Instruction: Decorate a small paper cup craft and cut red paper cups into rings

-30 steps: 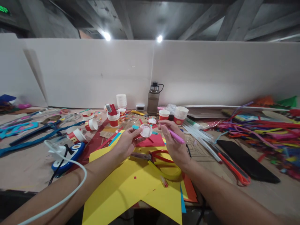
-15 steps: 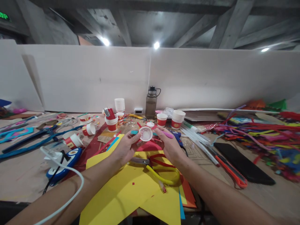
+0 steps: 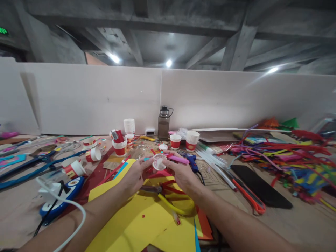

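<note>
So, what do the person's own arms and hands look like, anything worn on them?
Both the left hand and the right hand are ungloved, and both forearms are bare, with no sleeves in view. I see no watch or bracelet at either wrist; small rings would be hard to make out. A white cable crosses in front of the left forearm.

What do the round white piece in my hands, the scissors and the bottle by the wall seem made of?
Round white piece: probably paper or thin card; matte, with pinkish lines on it.
Scissors: likely metal blades, dull grey; probably plastic handles, smooth, evenly coloured red and yellow.
Bottle: clear plastic or glass, I can't tell which; smooth, smoky and see-through.
</note>
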Tool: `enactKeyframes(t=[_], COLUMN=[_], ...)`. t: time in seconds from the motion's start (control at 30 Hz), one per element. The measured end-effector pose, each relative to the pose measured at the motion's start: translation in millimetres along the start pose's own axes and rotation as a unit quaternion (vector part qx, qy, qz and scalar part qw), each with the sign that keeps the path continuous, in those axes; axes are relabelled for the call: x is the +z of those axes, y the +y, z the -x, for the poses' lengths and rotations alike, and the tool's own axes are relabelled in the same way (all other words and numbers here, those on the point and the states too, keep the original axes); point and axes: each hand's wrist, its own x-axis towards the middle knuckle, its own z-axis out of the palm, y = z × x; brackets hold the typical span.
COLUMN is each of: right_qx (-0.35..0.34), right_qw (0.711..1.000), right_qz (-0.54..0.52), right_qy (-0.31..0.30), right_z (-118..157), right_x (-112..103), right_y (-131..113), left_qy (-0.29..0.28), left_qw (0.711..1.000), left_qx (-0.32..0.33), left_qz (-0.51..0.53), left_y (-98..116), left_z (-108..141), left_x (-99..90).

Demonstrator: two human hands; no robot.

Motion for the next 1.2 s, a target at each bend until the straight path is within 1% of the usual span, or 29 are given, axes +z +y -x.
enactKeyframes(t=[0.1,0.17,0.33,0.47,0.53,0.63,0.7,0.73,0.83,0.9,0.97,1.1,1.2], right_qx=[0.011,0.007,-0.022,-0.055,-0.079,-0.132,-0.159,-0.166,-0.180,-0.194,-0.210,-0.232,-0.237], right_qw=[1.000,0.999,0.998,0.996,0.993,0.984,0.974,0.970,0.958,0.948,0.935,0.903,0.899], right_qz=[0.025,0.035,0.042,0.063,0.080,0.108,0.140,0.161,0.224,0.252,0.284,0.359,0.366], right_qy=[0.011,0.003,-0.029,-0.037,-0.020,0.053,0.080,0.076,0.018,-0.019,-0.041,-0.051,-0.049], right_z=[-1,-1,-2,-2,-3,-4,-2,0,9,14,16,13,10], right_x=[1,0,-4,-7,-8,-10,-9,-8,-3,0,2,0,-2], right_y=[2,3,6,6,4,-3,-9,-12,-17,-16,-14,-9,-6], left_qy=[0.000,0.005,0.016,0.016,0.024,0.053,0.070,0.074,0.077,0.079,0.075,0.060,0.068], left_qw=[1.000,1.000,0.998,0.998,0.999,0.998,0.997,0.997,0.996,0.996,0.996,0.997,0.997], left_qx=[-0.003,-0.012,-0.019,-0.010,-0.003,0.014,0.027,0.033,0.041,0.037,0.036,0.043,0.044], left_qz=[-0.012,-0.028,-0.056,-0.053,-0.047,-0.031,-0.022,-0.017,-0.014,-0.016,-0.015,-0.012,-0.007], left_y=[2,2,-1,-2,-2,-1,0,0,2,2,3,3,2], left_z=[0,-1,-2,-3,-3,-4,-5,-5,-4,-3,-2,-2,-2], left_x=[-0.7,-1.2,-3.0,-3.6,-3.8,-5.0,-5.8,-5.9,-4.6,-2.9,-1.4,-0.3,-0.3])
